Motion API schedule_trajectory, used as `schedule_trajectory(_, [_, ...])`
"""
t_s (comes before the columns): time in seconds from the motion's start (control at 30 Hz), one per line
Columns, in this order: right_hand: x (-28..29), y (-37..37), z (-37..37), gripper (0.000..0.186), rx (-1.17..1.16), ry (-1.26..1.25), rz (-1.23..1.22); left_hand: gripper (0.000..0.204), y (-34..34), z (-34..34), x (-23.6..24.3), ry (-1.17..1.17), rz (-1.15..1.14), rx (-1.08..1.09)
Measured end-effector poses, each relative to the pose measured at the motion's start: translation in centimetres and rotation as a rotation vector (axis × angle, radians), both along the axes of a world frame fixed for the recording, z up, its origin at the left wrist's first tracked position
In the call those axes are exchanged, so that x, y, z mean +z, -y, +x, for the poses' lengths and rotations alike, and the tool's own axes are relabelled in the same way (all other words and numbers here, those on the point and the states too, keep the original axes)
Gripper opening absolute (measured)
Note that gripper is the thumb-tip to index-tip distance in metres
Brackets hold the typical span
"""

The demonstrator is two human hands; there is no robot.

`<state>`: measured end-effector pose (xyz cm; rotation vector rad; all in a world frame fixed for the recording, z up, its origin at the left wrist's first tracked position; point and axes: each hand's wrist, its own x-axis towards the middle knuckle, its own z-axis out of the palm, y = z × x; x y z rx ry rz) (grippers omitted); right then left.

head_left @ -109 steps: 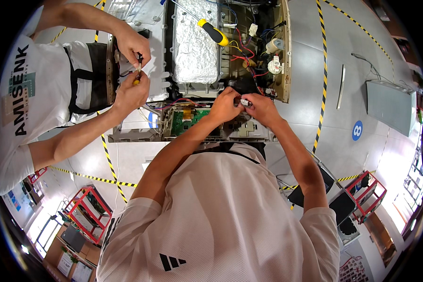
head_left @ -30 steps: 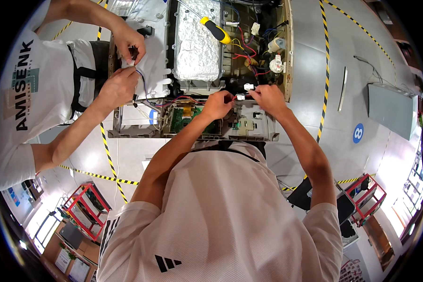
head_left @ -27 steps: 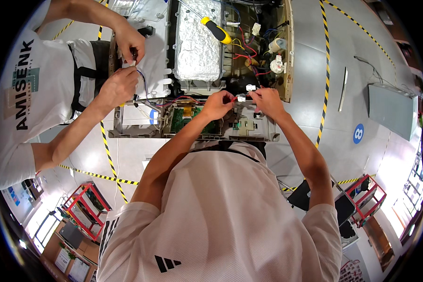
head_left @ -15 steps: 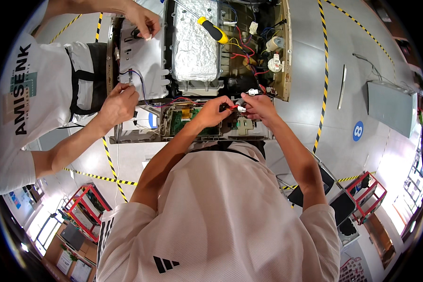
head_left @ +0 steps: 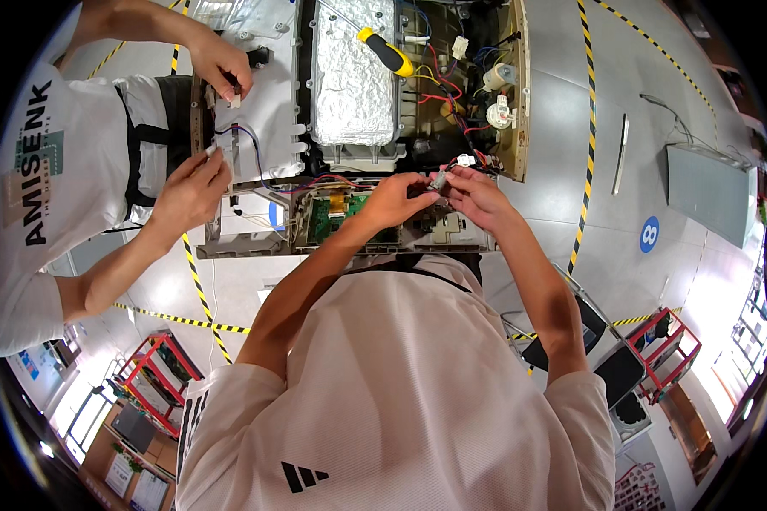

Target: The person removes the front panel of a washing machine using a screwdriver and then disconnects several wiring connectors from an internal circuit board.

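My left hand [head_left: 398, 202] is closed in a pinch at the front edge of an opened appliance. Between it and my right hand [head_left: 481, 199] is a small grey-green part [head_left: 439, 180], held at the fingertips of both. Its exact kind is too small to make out. Just beyond my right fingers lies a white wire connector [head_left: 465, 160] with dark and red wires. Under my hands runs the appliance's front panel, with a green circuit board [head_left: 322, 223] left of my left wrist. My fingers partly hide the panel there.
A foil-covered box [head_left: 355, 77] fills the appliance's middle, a yellow-and-black screwdriver [head_left: 385, 53] lying across its edge. Loose wires surround a round white part [head_left: 499, 112] at the right. At the left, a co-worker's hands [head_left: 196, 189] handle small white connectors by a metal plate [head_left: 264, 94].
The white connector with a red wire is no longer visible between my fingers; the grey-green part shows there instead. The co-worker's upper hand moved down and left, the lower hand slightly left.
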<state>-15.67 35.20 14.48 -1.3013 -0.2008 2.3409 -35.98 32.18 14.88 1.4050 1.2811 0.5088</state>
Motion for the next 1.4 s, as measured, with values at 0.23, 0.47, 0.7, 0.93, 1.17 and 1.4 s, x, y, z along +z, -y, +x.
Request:
schedule_trajectory(0.23, [0.6,0.2,0.2,0.017,0.023,-0.032,0.008,0.024,0.0,0.6,-0.7,0.026,-0.048,0.045])
schedule_trajectory(0.47, [-0.1,0.1,0.7,0.018,0.011,0.005,-0.027,0.021,0.2,0.4,-1.4,0.091,-0.016,0.067])
schedule_trajectory(0.7, [0.3,0.2,0.2,0.015,0.023,0.084,0.008,0.040,-0.1,0.5,0.6,0.069,-0.141,0.081])
schedule_trajectory(0.93, [0.9,-0.1,-0.4,0.016,-0.028,0.071,-0.086,0.050,-0.9,0.2,2.3,-0.009,-0.207,-0.050])
schedule_trajectory(1.17, [0.7,-0.2,-0.7,0.017,-0.052,0.089,-0.113,0.034,-0.6,-1.2,-1.5,0.434,-0.279,0.153])
schedule_trajectory(1.4, [0.6,-0.1,-0.7,0.016,-0.032,0.127,-0.115,0.042,-1.2,-1.7,-0.7,0.531,-0.375,0.091])
